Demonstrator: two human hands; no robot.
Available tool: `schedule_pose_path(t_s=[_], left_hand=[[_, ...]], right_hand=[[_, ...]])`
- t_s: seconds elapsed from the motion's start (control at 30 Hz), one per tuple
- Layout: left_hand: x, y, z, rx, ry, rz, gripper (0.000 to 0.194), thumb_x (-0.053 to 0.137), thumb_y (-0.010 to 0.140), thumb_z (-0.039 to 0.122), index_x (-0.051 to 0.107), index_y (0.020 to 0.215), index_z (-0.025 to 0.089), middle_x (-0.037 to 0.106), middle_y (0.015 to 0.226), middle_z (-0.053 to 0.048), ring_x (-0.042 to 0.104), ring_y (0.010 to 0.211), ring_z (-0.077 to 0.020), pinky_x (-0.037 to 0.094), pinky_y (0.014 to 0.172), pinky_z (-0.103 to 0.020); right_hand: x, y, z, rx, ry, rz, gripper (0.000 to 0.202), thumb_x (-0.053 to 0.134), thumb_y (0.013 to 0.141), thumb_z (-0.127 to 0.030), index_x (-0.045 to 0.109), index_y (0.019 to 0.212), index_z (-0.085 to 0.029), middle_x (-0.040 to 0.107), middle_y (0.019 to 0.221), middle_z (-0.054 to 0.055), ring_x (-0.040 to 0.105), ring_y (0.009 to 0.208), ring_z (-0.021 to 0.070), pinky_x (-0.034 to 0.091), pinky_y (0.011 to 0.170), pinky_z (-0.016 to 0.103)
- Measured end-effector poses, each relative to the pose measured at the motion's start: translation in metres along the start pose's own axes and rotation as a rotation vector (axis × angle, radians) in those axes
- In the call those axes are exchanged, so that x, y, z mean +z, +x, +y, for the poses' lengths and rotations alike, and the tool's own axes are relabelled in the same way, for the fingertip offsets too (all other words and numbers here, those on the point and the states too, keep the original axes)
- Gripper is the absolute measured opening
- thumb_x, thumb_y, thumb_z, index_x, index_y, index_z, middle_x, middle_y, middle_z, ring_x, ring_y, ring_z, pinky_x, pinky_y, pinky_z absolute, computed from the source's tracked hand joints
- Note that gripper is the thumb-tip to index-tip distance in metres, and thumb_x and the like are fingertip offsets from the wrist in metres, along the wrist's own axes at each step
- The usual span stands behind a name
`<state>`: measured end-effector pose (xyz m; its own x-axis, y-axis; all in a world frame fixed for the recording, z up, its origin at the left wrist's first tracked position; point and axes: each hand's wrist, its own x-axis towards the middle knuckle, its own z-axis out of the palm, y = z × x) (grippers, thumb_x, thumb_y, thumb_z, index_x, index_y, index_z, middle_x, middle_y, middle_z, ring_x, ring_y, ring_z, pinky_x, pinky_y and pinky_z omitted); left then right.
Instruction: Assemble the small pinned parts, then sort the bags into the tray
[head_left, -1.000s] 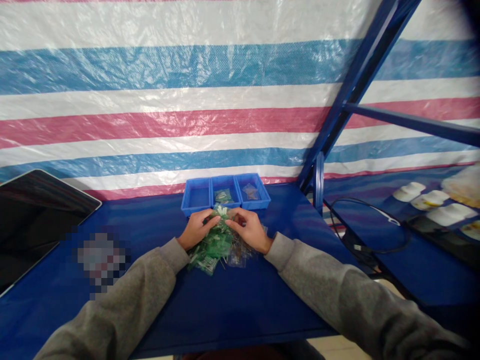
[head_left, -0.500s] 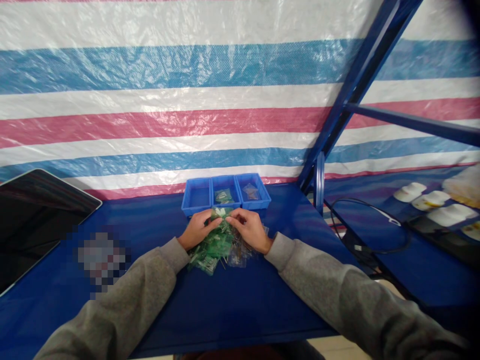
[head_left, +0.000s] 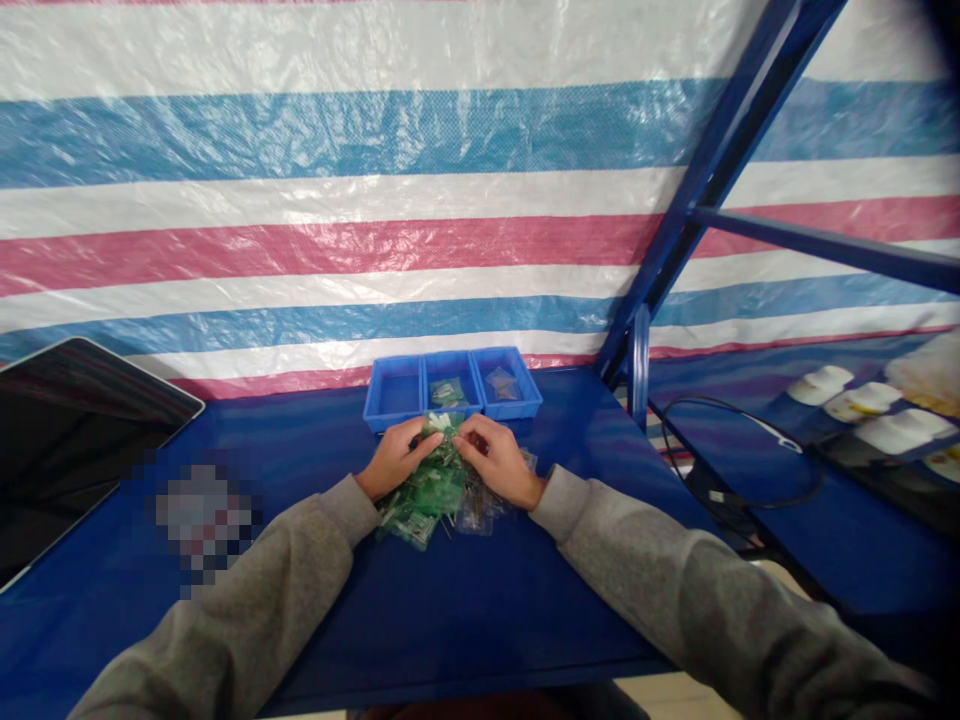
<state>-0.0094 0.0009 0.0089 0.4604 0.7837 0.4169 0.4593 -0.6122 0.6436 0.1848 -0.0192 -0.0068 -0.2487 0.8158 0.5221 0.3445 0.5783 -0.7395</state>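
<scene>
My left hand [head_left: 394, 460] and my right hand [head_left: 501, 462] meet over a pile on the blue table. Thumbs and fingers of both pinch a small green plastic bag [head_left: 441, 424] with pale pieces inside. Under and in front of them lie several green bags [head_left: 431, 492] of small metallic-looking parts. To the right, partly below my right hand, are clear plastic bags [head_left: 474, 512] with thin parts. Just beyond stand three joined blue bins: the left bin [head_left: 396, 388] shows a bare floor, the middle bin [head_left: 452, 365] holds a green bag, the right bin [head_left: 529, 378] a clear bag.
A dark flat screen [head_left: 75, 440] with a pale edge lies at the left, near a pixelated patch [head_left: 202, 510]. Blue metal framing [head_left: 697, 190] rises at the right. Past it are a black cable [head_left: 750, 402] and several white-topped containers [head_left: 821, 383]. Striped sheeting [head_left: 337, 240] hangs behind.
My right fingers have shifted slightly at the green bag, and its top has tilted a little. The arms, pile and bins stay where they were.
</scene>
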Motion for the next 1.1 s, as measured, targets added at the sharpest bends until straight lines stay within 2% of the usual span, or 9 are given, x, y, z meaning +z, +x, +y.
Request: schedule_pose_path(t_s=[0.3,0.6,0.8,0.97,1.1], left_hand=[[-0.0001,-0.001,-0.0045,-0.022,0.049,-0.041,0.029,0.049,0.088,0.038,0.062,0.095,0.012,0.064,0.084,-0.005,0.057,0.076,-0.0161,0.045,0.073,-0.027],[0.0013,-0.001,-0.0037,0.022,0.14,-0.076,0.032,0.045,0.089,0.04,0.061,0.082,0.014,0.06,0.076,-0.003,0.054,0.071,-0.0148,0.043,0.07,-0.025],[-0.0012,0.0007,-0.0027,0.017,0.144,-0.126,0.031,0.046,0.089,0.039,0.059,0.078,0.013,0.056,0.073,-0.002,0.052,0.067,-0.0128,0.041,0.064,-0.023],[-0.0019,0.001,0.0005,0.026,0.144,-0.093,0.032,0.049,0.087,0.04,0.055,0.071,0.013,0.053,0.067,0.0,0.049,0.062,-0.0113,0.038,0.059,-0.022],[-0.0011,-0.0001,0.0018,0.01,0.114,-0.019,0.032,0.051,0.087,0.04,0.059,0.073,0.013,0.057,0.067,-0.001,0.052,0.062,-0.012,0.041,0.061,-0.023]], right_hand=[[-0.0008,0.0015,0.0003,-0.009,0.016,0.004,0.014,0.051,0.088,-0.028,0.057,0.08,-0.018,0.054,0.074,0.0,0.049,0.065,0.0126,0.039,0.062,0.025],[0.0018,0.0008,0.004,0.03,0.008,0.049,0.02,0.048,0.089,-0.031,0.06,0.08,-0.018,0.057,0.072,0.001,0.05,0.063,0.013,0.039,0.06,0.024],[0.0033,-0.0013,0.006,0.074,0.02,0.022,0.021,0.048,0.089,-0.033,0.062,0.083,-0.018,0.06,0.068,0.0,0.051,0.058,0.0123,0.039,0.056,0.023],[0.0041,-0.0024,0.0073,0.104,0.054,-0.014,0.022,0.047,0.09,-0.033,0.062,0.085,-0.018,0.055,0.057,-0.002,0.05,0.05,0.0112,0.04,0.053,0.023],[0.003,-0.0015,0.0047,0.083,0.048,0.012,0.02,0.049,0.088,-0.033,0.062,0.085,-0.018,0.059,0.066,-0.001,0.052,0.056,0.0115,0.041,0.056,0.023]])
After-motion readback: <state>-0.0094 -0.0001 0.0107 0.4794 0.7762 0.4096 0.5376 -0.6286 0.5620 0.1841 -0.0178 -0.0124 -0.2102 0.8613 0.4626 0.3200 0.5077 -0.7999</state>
